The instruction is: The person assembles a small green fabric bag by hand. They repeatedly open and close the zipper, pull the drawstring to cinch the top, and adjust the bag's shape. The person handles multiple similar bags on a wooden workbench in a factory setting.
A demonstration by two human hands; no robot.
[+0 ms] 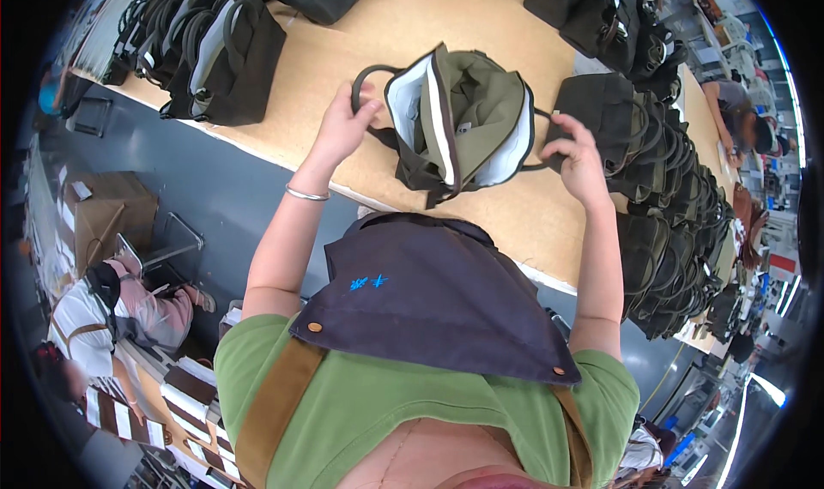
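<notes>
A dark handbag stands on the table in front of me, its top spread apart. Inside, olive fabric and a pale lining show, with a white strip along one edge. My left hand is closed around the black handle on the bag's left side. On the other side, my right hand has its fingers curled round the second dark handle. The fingertips of the right hand are partly hidden.
The light wooden table has a front edge close to my apron. Many similar dark bags stand at the far left, with more rows at the right. A seated person works at the lower left, near a brown carton.
</notes>
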